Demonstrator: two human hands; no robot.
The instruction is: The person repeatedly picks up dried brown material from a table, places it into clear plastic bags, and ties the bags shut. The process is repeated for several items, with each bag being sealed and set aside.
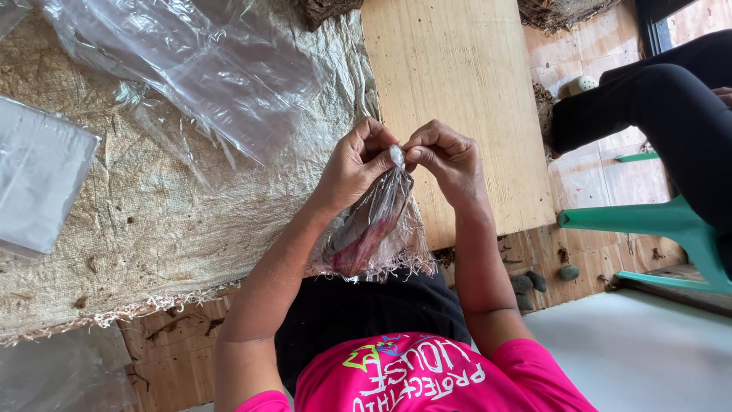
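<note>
Above a woven burlap sack (152, 206) spread beside a wooden board (457, 99), a small clear plastic bag (374, 225) of dark reddish contents hangs lengthwise from its twisted neck toward the person's lap. The left hand (352, 164) and right hand (450, 160) meet, fingertips pinched on that neck, equally near.

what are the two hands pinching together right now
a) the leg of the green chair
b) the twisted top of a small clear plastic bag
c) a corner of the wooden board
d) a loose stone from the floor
b: both the left hand and the right hand pinch the gathered neck of the small clear plastic bag, which hangs below the fingers with something reddish inside, over the woven sack cloth.
</note>
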